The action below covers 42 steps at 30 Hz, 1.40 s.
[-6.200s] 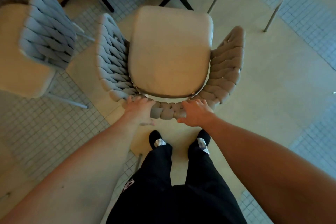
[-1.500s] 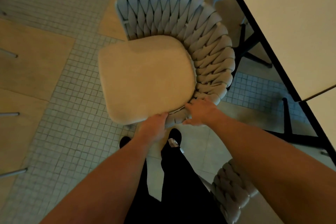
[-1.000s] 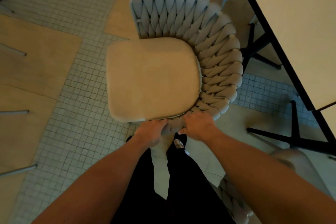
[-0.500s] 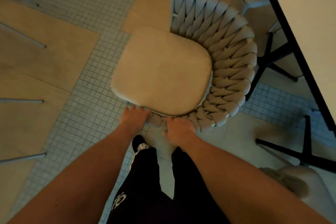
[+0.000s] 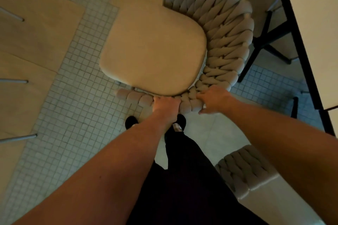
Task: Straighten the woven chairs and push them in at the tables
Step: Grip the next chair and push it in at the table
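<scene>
A woven chair (image 5: pixel 226 29) with a beige seat cushion (image 5: pixel 153 51) stands in front of me, its braided grey back curving from the top round to the near side. My left hand (image 5: pixel 165 105) grips the near end of the woven back. My right hand (image 5: pixel 213 97) holds the weave just to the right of it, fingers curled over the rim. A pale table (image 5: pixel 316 23) with a black edge runs along the right, and its black base (image 5: pixel 265 43) stands beyond the chair's back.
A second woven chair (image 5: pixel 248 175) stands at my lower right, partly behind my right arm. Metal legs of other furniture (image 5: pixel 18 137) reach in from the left edge. My feet (image 5: pixel 131 121) stand on small grey tiles next to wood-coloured floor panels.
The chair has swung round and come closer, its back now nearer the table. My hands have shifted right along the woven back and keep hold of it.
</scene>
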Each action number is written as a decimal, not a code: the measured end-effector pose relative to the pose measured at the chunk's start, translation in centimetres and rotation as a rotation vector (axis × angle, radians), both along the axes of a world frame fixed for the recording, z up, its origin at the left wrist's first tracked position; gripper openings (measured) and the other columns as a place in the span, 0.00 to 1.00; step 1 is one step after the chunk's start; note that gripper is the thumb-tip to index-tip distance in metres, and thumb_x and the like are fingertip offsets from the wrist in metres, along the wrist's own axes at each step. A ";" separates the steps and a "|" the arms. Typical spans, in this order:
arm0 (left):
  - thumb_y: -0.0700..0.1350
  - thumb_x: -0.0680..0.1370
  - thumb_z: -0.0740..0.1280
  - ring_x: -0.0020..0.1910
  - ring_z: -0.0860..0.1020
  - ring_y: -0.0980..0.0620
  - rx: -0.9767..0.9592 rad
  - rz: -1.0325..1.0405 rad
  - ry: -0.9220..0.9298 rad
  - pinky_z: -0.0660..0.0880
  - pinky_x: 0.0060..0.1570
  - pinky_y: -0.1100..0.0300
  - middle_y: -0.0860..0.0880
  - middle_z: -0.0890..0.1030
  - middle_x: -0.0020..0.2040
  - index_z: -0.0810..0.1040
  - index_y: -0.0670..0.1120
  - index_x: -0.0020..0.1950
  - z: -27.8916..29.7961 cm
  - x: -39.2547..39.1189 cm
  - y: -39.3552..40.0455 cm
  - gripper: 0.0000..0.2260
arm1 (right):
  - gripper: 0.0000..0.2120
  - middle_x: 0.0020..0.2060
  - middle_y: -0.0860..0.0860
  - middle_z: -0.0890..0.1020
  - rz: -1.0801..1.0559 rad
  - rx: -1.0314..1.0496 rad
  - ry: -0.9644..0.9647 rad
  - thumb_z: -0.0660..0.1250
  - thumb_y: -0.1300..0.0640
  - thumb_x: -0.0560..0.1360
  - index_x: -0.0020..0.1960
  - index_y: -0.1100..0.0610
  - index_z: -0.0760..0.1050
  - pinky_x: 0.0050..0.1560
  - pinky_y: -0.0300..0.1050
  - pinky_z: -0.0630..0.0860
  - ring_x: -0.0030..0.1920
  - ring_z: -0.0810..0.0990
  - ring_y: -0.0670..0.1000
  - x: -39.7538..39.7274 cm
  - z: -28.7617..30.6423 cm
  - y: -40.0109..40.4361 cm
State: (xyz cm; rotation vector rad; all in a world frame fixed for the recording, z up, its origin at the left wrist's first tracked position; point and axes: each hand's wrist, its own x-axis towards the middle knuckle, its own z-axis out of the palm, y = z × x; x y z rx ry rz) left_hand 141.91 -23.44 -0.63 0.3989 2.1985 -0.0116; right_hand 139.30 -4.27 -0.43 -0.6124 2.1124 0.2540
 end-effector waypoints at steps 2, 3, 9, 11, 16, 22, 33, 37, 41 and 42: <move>0.44 0.80 0.65 0.57 0.76 0.40 -0.006 0.033 0.006 0.66 0.63 0.40 0.47 0.79 0.56 0.72 0.52 0.67 -0.1 0.1 0.7 0.15 | 0.31 0.64 0.53 0.77 0.025 0.014 0.016 0.62 0.29 0.75 0.69 0.49 0.70 0.62 0.52 0.71 0.61 0.76 0.57 0.2 -0.2 0.3; 0.44 0.80 0.65 0.57 0.77 0.40 -0.011 0.046 0.017 0.65 0.63 0.40 0.47 0.79 0.56 0.72 0.53 0.67 -0.1 0.0 0.9 0.15 | 0.32 0.65 0.54 0.76 0.038 0.023 0.029 0.61 0.29 0.76 0.70 0.50 0.69 0.61 0.52 0.72 0.62 0.76 0.58 0.2 -0.3 0.3; 0.44 0.80 0.63 0.52 0.78 0.43 0.004 0.035 0.088 0.64 0.58 0.42 0.50 0.80 0.51 0.74 0.55 0.64 -0.8 0.6 0.2 0.13 | 0.33 0.64 0.54 0.77 0.031 0.045 0.087 0.60 0.30 0.78 0.70 0.54 0.68 0.61 0.54 0.73 0.62 0.76 0.58 0.8 0.3 -0.7; 0.45 0.80 0.62 0.52 0.78 0.44 0.002 0.014 0.084 0.64 0.59 0.42 0.52 0.81 0.51 0.73 0.57 0.64 -1.0 0.5 -1.1 0.14 | 0.30 0.63 0.54 0.78 -0.010 0.027 0.080 0.61 0.32 0.78 0.68 0.55 0.70 0.60 0.52 0.72 0.62 0.77 0.57 1.2 0.6 -2.1; 0.46 0.77 0.66 0.58 0.77 0.45 -0.051 -0.104 0.113 0.65 0.59 0.43 0.53 0.80 0.55 0.72 0.61 0.65 -1.0 -0.3 -7.0 0.19 | 0.15 0.59 0.53 0.81 -0.165 -0.049 0.098 0.64 0.46 0.81 0.62 0.55 0.74 0.53 0.50 0.71 0.58 0.79 0.56 2.9 0.4 -8.0; 0.48 0.76 0.68 0.66 0.71 0.47 -0.223 -0.205 0.183 0.59 0.68 0.40 0.54 0.77 0.63 0.73 0.64 0.67 -0.4 -1.9 -13.8 0.21 | 0.24 0.67 0.56 0.76 -0.308 -0.124 0.035 0.62 0.44 0.82 0.72 0.57 0.69 0.63 0.53 0.69 0.67 0.74 0.58 3.4 0.0 -15.9; 0.47 0.74 0.70 0.70 0.69 0.39 -0.302 -0.078 0.072 0.44 0.70 0.25 0.48 0.78 0.62 0.73 0.53 0.67 -0.3 -1.3 -12.2 0.22 | 0.27 0.60 0.54 0.78 -0.133 -0.112 0.021 0.67 0.51 0.75 0.72 0.52 0.65 0.65 0.56 0.64 0.61 0.75 0.58 2.5 0.3 -12.5; 0.51 0.72 0.70 0.59 0.77 0.44 -0.185 -0.077 0.061 0.59 0.66 0.34 0.52 0.79 0.54 0.74 0.54 0.61 -0.3 -0.4 -9.0 0.18 | 0.29 0.66 0.52 0.76 -0.022 -0.027 0.073 0.70 0.49 0.76 0.73 0.49 0.64 0.69 0.55 0.64 0.67 0.72 0.57 0.8 0.4 -8.2; 0.48 0.76 0.69 0.57 0.78 0.43 0.005 0.032 0.068 0.69 0.58 0.46 0.48 0.79 0.58 0.70 0.49 0.65 -0.4 0.9 -4.5 0.19 | 0.32 0.65 0.50 0.76 0.116 0.072 0.111 0.72 0.46 0.74 0.74 0.44 0.63 0.67 0.59 0.64 0.66 0.73 0.56 -1.6 0.2 -4.4; 0.47 0.77 0.69 0.57 0.78 0.43 0.031 0.056 0.079 0.70 0.56 0.47 0.47 0.79 0.58 0.69 0.49 0.67 -0.4 1.1 -3.6 0.20 | 0.32 0.65 0.49 0.76 0.143 0.104 0.118 0.72 0.45 0.74 0.74 0.44 0.63 0.67 0.59 0.64 0.66 0.72 0.56 -2.3 0.2 -3.6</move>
